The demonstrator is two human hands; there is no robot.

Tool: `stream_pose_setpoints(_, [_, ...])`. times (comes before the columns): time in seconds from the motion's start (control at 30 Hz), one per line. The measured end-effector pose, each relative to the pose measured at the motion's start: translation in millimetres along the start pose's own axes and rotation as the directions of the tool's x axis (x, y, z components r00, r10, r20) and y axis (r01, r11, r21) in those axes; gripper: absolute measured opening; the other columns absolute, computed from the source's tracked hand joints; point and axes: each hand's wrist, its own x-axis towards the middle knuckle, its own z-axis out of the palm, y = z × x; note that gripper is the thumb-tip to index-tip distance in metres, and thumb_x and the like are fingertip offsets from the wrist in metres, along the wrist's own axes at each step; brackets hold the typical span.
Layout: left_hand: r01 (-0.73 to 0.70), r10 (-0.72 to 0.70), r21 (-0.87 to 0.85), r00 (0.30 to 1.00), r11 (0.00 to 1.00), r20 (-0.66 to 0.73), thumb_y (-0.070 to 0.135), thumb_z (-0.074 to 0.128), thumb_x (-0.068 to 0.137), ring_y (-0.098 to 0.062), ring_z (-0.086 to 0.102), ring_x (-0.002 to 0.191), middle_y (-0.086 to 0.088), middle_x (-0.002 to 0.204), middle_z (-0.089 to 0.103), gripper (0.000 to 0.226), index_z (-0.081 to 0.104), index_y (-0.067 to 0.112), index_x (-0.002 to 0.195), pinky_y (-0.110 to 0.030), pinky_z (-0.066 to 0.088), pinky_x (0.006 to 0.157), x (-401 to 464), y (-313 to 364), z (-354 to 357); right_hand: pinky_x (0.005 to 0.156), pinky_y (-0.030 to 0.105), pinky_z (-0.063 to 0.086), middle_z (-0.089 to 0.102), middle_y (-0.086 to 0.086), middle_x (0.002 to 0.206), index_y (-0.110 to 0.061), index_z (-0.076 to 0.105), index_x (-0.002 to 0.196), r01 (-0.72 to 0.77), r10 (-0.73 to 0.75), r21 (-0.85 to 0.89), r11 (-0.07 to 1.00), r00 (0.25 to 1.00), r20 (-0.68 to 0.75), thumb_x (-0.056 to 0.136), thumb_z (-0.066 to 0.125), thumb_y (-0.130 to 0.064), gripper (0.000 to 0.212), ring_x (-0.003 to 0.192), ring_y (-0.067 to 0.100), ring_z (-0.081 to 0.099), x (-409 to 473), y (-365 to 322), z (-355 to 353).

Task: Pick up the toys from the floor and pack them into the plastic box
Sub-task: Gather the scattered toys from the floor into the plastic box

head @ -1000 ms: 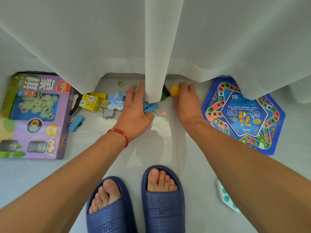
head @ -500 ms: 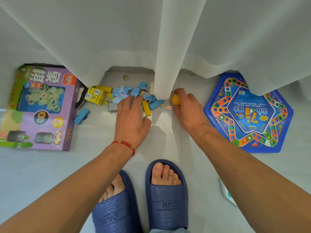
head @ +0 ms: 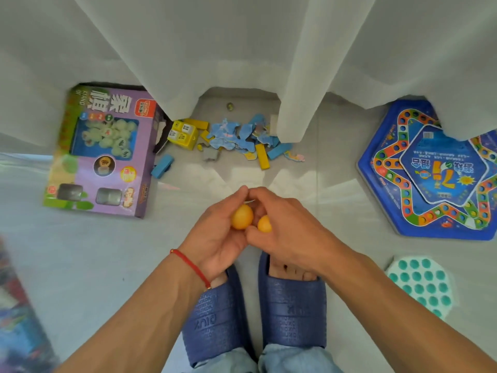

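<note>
two orange balls held above the floor, one in each hand, fingertips meeting over the blue slippers (head: 255, 313).

the left hand (head: 217, 238) curls its fingers round the larger orange ball (head: 242, 217); the right hand (head: 285, 224) cups the smaller orange ball (head: 265, 224), thumb side against it. to do this step well, i judge both balls should pass into one palm so the other hand is free to gather more, or go straight to the plastic box, which is not in view. round things roll, so close the fingers fully before moving. half a second ago both hands were down at the curtain (head: 295, 76) edge, the right on a ball, the left on the puzzle pieces (head: 236, 135); now they are raised and drawn back. the blocks (head: 262, 160) remain on the floor.
</note>
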Motion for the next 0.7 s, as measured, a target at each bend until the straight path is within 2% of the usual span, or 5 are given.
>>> stream_pose_setpoints(0.17, [-0.318, 0.412, 0.314, 0.861, 0.894, -0.3, 0.005, 0.053, 0.097, -0.021, 0.06, 0.06, -0.011, 0.078, 0.063, 0.013, 0.062, 0.005, 0.107, -0.029, 0.054, 0.054, 12.0, 60.4, -34.4, 0.073, 0.027, 0.052, 0.061, -0.004, 0.095, -0.028, 0.07, 0.104, -0.093, 0.11, 0.083, 0.992, 0.963, -0.244, 0.084, 0.069, -0.02, 0.022, 0.074, 0.015, 0.067, 36.2, 7.3, -9.4])
stream_pose_setpoints(0.27, [-0.237, 0.832, 0.904, 0.52, 0.356, -0.192, 0.024, 0.066, 0.085, -0.021, 0.061, 0.075, -0.006, 0.093, 0.064, 0.026, 0.059, 0.017, 0.109, -0.034, 0.053, 0.068, 35.6, 101.6, -47.0, 0.069, 0.009, 0.034, 0.058, -0.003, 0.102, -0.024, 0.076, 0.097, -0.097, 0.069, -0.057, 0.994, 0.925, -0.374, 0.085, 0.071, -0.019, 0.014, 0.088, 0.011, 0.055, 61.3, 11.1, -12.3])
stream_pose_setpoints(0.4, [0.013, 0.847, 0.997, 0.529, -0.072, 0.054, 0.038, 0.076, 0.08, -0.032, 0.054, 0.105, -0.015, 0.13, 0.049, 0.059, 0.052, 0.01, 0.126, -0.032, 0.04, 0.086, 71.2, 122.5, -43.9, 0.067, 0.002, 0.035, 0.058, -0.013, 0.09, -0.021, 0.078, 0.093, -0.09, 0.077, -0.012, 0.996, 0.911, -0.406, 0.087, 0.069, -0.014, 0.013, 0.083, 0.001, 0.05, 64.9, 5.6, -15.8])
stream_pose_setpoints(0.53, [0.171, 0.831, 0.981, 0.556, -0.095, -0.016, 0.038, 0.074, 0.08, -0.042, 0.056, 0.107, -0.015, 0.134, 0.046, 0.055, 0.055, 0.008, 0.122, -0.043, 0.045, 0.084, 82.7, 123.9, -35.4, 0.074, 0.018, 0.054, 0.07, -0.009, 0.082, -0.023, 0.077, 0.091, -0.156, 0.245, 0.294, 0.943, 0.924, -0.295, 0.089, 0.065, -0.012, 0.016, 0.073, 0.007, 0.066, 43.9, 2.2, -11.4])
stream_pose_setpoints(0.7, [-0.015, 0.902, 0.998, 0.428, 0.066, -0.053, 0.04, 0.073, 0.078, -0.032, 0.059, 0.097, -0.011, 0.115, 0.057, 0.044, 0.059, 0.013, 0.11, -0.034, 0.042, 0.073, 27.4, 118.6, -33.6, 0.057, 0.028, 0.049, 0.067, 0.01, 0.083, -0.008, 0.074, 0.103, -0.258, 0.331, 0.739, 0.623, 0.942, 0.05, 0.099, 0.056, -0.012, 0.019, 0.067, 0.017, 0.062, 9.0, -24.0, -19.3])
